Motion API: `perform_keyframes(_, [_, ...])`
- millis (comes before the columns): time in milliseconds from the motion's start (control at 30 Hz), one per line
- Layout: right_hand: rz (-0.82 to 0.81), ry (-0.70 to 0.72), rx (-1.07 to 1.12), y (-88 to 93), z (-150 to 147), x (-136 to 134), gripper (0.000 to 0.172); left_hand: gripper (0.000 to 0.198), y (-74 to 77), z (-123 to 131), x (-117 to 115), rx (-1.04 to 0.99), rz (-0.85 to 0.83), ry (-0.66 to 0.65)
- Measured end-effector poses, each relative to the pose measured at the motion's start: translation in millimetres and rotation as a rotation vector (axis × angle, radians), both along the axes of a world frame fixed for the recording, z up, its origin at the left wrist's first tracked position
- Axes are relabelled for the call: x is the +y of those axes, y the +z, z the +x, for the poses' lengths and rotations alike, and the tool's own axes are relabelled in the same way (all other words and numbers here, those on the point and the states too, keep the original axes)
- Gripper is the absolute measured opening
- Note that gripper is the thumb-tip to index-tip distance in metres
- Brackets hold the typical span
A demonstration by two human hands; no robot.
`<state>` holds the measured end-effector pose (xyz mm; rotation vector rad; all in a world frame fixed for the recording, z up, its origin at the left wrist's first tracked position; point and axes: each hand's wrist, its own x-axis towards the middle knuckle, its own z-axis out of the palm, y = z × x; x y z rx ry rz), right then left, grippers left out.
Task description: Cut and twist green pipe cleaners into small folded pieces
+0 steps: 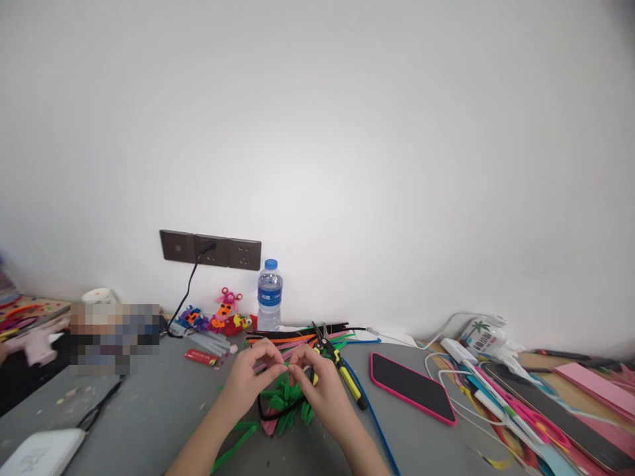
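My left hand [252, 371] and my right hand [321, 380] meet over the grey table, thumbs and forefingers pinched together. Between the fingertips shows a small bit of green pipe cleaner [286, 365]; most of it is hidden by the fingers. Just below lies a bundle of bent green pipe cleaners [282, 400] with a pink piece [269, 424] and a black strand curving across it. A longer green pipe cleaner [237, 444] is bent beside my left forearm. Yellow-and-black pliers [351, 380] rest just beyond my right hand.
A water bottle [270, 297] stands by the wall near small fuzzy figures [225, 311]. Coloured pipe cleaners [297, 336] lie behind my hands. To the right are a pink-edged phone [411, 387], white cables and pink scissors [533, 416]. A white box [42, 453] sits front left.
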<state>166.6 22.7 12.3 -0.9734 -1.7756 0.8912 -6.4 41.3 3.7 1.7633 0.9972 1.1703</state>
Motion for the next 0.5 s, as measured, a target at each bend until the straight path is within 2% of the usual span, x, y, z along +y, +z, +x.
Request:
perform_keyframes(200, [0.023,-0.050,0.015,-3.6,-1,4,0.012,0.010,2.0,2,-1,0.037,0.059,0.056])
perform_keyframes(333, [0.050,-0.091,0.023,-8.6,-1,7,0.006,0.012,-2.4,2,0,-0.014,0.012,0.086])
perform_keyframes(500, [0.128,-0.121,0.002,-11.0,0,9,0.011,0.017,-3.5,1,1,-0.076,-0.087,0.052])
